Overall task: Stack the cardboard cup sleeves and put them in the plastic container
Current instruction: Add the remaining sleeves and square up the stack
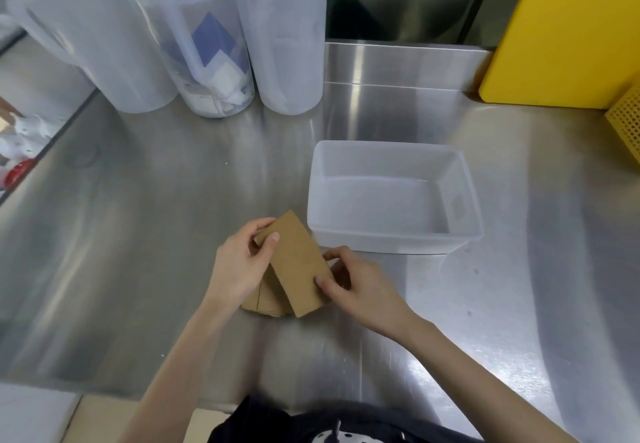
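I hold a flat cardboard sleeve [296,264] over the steel worktop [138,234], my left hand [239,269] pinching its upper end, thumb on top, my right hand [353,286] closed on its lower right edge. It lies tilted across more sleeves [263,300] fanned out beneath it on the worktop. The plastic container [467,200] stands just beyond my right hand, nothing inside it.
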A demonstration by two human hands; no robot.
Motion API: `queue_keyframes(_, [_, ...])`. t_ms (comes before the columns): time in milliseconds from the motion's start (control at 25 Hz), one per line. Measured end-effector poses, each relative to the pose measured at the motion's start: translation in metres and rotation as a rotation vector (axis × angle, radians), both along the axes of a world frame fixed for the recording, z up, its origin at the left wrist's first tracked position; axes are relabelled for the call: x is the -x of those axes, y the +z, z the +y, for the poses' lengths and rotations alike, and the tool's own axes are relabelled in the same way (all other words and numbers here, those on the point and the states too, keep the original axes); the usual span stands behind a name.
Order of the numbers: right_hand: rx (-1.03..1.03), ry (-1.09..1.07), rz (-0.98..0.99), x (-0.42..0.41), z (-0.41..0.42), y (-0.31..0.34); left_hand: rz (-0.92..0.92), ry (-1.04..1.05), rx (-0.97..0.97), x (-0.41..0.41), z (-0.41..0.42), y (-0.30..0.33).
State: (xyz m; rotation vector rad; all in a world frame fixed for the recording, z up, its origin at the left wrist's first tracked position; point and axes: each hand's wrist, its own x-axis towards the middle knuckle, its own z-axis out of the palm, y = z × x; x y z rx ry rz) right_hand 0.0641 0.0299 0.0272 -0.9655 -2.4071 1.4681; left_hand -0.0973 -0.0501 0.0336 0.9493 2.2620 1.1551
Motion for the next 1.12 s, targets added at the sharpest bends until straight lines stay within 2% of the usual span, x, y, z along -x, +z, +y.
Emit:
queue_keyframes(160, [0.049, -0.035, -0.115, 0.023, -0.004, -0.005, 0.111, -0.044, 0.072, 0.015, 0.005, -0.002])
queue_keyframes(480, [0.144, -0.052, -0.241, 0.043, -0.003, -0.014, 0.064, -0.117, 0.186, 0.028, 0.009, -0.015])
queue_keyframes(680, [0.162, -0.051, -0.244, 0.052, -0.005, -0.017, 0.083, -0.075, 0.226, 0.027, 0.001, -0.025])
queue_keyframes(1120, [0.197, -0.097, -0.228, 0.050, -0.003, -0.029, -0.247, 0.040, 0.300, 0.029, -0.018, -0.040])
